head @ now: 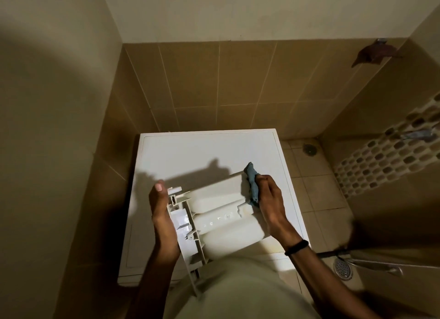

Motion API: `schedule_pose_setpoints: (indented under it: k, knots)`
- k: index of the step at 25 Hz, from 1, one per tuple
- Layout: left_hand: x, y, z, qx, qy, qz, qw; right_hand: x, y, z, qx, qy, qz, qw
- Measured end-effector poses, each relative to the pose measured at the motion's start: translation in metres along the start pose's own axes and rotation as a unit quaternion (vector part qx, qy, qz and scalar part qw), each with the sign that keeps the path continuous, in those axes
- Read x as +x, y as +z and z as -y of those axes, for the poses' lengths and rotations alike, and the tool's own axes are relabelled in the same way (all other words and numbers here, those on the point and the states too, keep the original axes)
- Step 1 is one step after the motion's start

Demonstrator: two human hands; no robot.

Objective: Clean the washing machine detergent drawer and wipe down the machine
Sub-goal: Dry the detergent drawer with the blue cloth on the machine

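The white detergent drawer (223, 221) lies upside down over the washing machine's white top (197, 152), its rounded compartment undersides facing up. My left hand (162, 214) grips the drawer's front-panel end from the left, thumb raised. At the drawer's far right end, my right hand (271, 199) holds a crumpled blue cloth (252, 183) against the plastic. A black band circles my right wrist.
The machine stands in a tiled corner, a plain wall close on the left. To the right lies tiled floor with a round drain (309, 149) and a metal grate drain (342, 268). A brown object (376, 53) hangs on the right wall.
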State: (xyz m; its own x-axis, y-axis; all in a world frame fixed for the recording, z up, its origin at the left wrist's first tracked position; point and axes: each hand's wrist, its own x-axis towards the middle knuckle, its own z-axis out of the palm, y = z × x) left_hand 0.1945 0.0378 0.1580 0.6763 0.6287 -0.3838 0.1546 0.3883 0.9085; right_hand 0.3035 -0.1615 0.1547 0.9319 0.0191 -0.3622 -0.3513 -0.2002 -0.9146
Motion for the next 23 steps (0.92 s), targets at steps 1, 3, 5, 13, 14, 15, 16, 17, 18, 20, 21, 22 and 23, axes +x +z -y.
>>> schedule_pose_setpoints:
  k: [1, 3, 5, 13, 14, 15, 16, 17, 18, 20, 21, 22, 23]
  knots:
    - [-0.005, -0.002, 0.009, 0.025, -0.053, 0.006, 0.998, 0.0, 0.0, -0.002, -0.024, -0.003, -0.009, 1.0]
    - [-0.02, -0.004, 0.027, 0.142, -0.049, -0.041, 0.988, -0.002, 0.002, -0.004, -0.061, -0.014, -0.027, 0.998]
    - [-0.033, -0.002, 0.032, 0.241, 0.034, -0.126, 0.962, -0.005, 0.005, -0.002, -0.085, -0.022, -0.033, 0.996]
    - [-0.056, -0.006, 0.037, 0.39, 0.077, -0.132, 0.908, -0.013, 0.008, -0.001, -0.141, -0.031, -0.032, 0.989]
    - [-0.057, -0.005, 0.036, 0.393, 0.088, -0.129, 0.906, -0.012, 0.008, -0.002, -0.144, -0.035, -0.035, 0.988]
    - [-0.057, -0.005, 0.037, 0.394, 0.09, -0.127, 0.906, -0.012, 0.008, -0.002, -0.145, -0.04, -0.042, 0.988]
    - [-0.057, -0.004, 0.036, 0.392, 0.087, -0.128, 0.907, -0.012, 0.007, -0.002, -0.142, -0.042, -0.048, 0.988]
    - [-0.058, -0.002, 0.035, 0.383, 0.09, -0.13, 0.91, -0.011, 0.007, -0.001, -0.138, -0.044, -0.051, 0.988]
    - [-0.059, -0.001, 0.035, 0.376, 0.101, -0.132, 0.911, -0.009, 0.006, 0.001, -0.136, -0.045, -0.051, 0.988]
    - [-0.061, 0.001, 0.033, 0.367, 0.131, -0.136, 0.911, -0.009, 0.007, -0.001, -0.134, -0.058, -0.043, 0.988]
    - [-0.061, 0.003, 0.03, 0.366, 0.143, -0.142, 0.909, -0.011, 0.009, -0.003, -0.137, -0.078, -0.039, 0.987]
    - [-0.059, 0.004, 0.028, 0.368, 0.15, -0.149, 0.906, -0.013, 0.009, -0.004, -0.148, -0.11, -0.04, 0.982]
    - [-0.057, 0.005, 0.025, 0.375, 0.15, -0.153, 0.902, -0.016, 0.009, -0.005, -0.161, -0.151, -0.046, 0.974]
